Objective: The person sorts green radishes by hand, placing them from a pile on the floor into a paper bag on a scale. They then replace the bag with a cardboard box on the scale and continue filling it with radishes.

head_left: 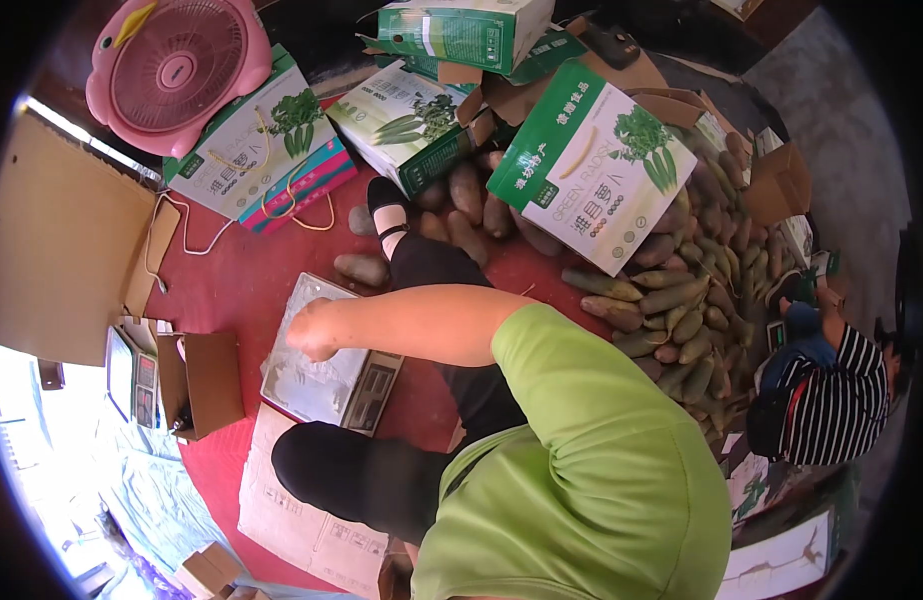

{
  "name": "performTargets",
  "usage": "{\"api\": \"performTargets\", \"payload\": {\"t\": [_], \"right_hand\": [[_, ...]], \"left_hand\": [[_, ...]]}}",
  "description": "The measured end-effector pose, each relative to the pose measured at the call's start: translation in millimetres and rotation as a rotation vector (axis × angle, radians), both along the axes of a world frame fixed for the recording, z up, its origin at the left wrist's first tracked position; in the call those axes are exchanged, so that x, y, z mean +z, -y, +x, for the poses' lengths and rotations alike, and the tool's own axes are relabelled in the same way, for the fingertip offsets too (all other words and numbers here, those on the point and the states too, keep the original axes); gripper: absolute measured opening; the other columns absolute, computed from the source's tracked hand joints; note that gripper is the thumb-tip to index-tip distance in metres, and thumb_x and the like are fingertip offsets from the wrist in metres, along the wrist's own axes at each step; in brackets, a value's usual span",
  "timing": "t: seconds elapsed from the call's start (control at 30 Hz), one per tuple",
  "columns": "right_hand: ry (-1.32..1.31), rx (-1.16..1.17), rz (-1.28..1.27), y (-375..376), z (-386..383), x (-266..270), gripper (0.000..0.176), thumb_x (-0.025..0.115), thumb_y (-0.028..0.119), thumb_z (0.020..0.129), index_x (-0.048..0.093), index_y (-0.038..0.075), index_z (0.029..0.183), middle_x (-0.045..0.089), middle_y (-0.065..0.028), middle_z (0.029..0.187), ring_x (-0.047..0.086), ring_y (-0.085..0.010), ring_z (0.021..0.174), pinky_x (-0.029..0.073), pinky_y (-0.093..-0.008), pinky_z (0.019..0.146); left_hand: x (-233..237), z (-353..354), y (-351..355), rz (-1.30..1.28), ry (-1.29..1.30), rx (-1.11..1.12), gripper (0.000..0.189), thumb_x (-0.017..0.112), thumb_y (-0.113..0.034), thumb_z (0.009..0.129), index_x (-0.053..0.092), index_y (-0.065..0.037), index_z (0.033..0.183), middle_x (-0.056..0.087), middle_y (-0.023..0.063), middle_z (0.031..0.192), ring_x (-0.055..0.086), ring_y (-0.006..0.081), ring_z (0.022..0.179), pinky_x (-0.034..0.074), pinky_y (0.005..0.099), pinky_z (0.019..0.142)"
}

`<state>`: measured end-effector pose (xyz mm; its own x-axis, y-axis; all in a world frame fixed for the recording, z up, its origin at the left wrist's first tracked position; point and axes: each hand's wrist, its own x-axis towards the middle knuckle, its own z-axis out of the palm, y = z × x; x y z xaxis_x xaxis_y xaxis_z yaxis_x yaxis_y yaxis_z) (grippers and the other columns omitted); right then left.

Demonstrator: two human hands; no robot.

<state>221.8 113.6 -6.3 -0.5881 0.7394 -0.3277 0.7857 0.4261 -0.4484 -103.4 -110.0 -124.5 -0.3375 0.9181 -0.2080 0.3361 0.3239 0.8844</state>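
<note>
My right hand [310, 332] rests as a closed fist on the plastic-covered platform of an electronic scale [332, 385] on the red floor. Nothing shows in its fingers. My bare arm reaches to it from my green sleeve. My left hand is out of sight. My legs in black lie on either side of the scale, one foot in a black shoe [387, 205] near several brown tubers [467, 215]. A big pile of long brown-green tubers [687, 320] lies to the right of my arm.
Green-and-white printed cartons [592, 165] lean over the pile, with more cartons [252, 140] and a pink fan [177, 70] at the top left. An open small cardboard box [207, 385] and a second scale [132, 378] stand left. A person in a striped shirt [842, 400] crouches right.
</note>
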Motion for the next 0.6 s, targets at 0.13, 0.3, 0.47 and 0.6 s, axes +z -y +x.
{"api": "performTargets", "payload": {"t": [0.13,0.3,0.47,0.6], "right_hand": [[0.002,-0.020,-0.020,0.7,7.4,11.4,0.031,0.067,0.029,0.079,0.069,0.005,0.100,0.068,-0.0123,0.102,0.063,-0.0296,0.099,0.052,-0.0417,0.082],[-0.037,-0.031,0.019,-0.9,12.7,10.0,0.031,0.068,0.030,0.080,0.067,0.007,0.101,0.068,-0.0116,0.101,0.063,-0.0297,0.099,0.051,-0.0419,0.082],[-0.139,-0.126,0.021,-3.4,31.6,18.3,0.034,0.068,0.029,0.080,0.064,0.011,0.108,0.066,-0.0114,0.106,0.061,-0.0299,0.103,0.049,-0.0436,0.086],[-0.186,-0.248,0.048,-10.9,63.7,34.3,0.036,0.066,0.030,0.080,0.063,0.013,0.112,0.064,-0.0116,0.110,0.060,-0.0292,0.105,0.048,-0.0443,0.087]], "left_hand": [[29.6,10.7,6.4,0.007,0.070,0.089,0.044,0.050,-0.033,0.093,0.051,-0.005,0.127,0.059,0.0129,0.118,0.058,0.0277,0.108,0.046,0.0420,0.091],[67.9,26.0,5.9,0.031,0.171,0.200,0.044,0.049,-0.033,0.094,0.051,-0.004,0.128,0.059,0.0128,0.118,0.058,0.0274,0.108,0.046,0.0414,0.091],[166.6,67.9,-47.0,0.245,-0.209,0.044,0.038,0.042,-0.025,0.099,0.053,0.001,0.124,0.058,0.0125,0.121,0.051,0.0243,0.115,0.040,0.0375,0.097],[175.8,86.1,-93.1,0.375,-0.389,-0.181,0.033,0.047,-0.020,0.096,0.057,0.001,0.119,0.058,0.0140,0.120,0.051,0.0254,0.116,0.040,0.0381,0.097]]}}
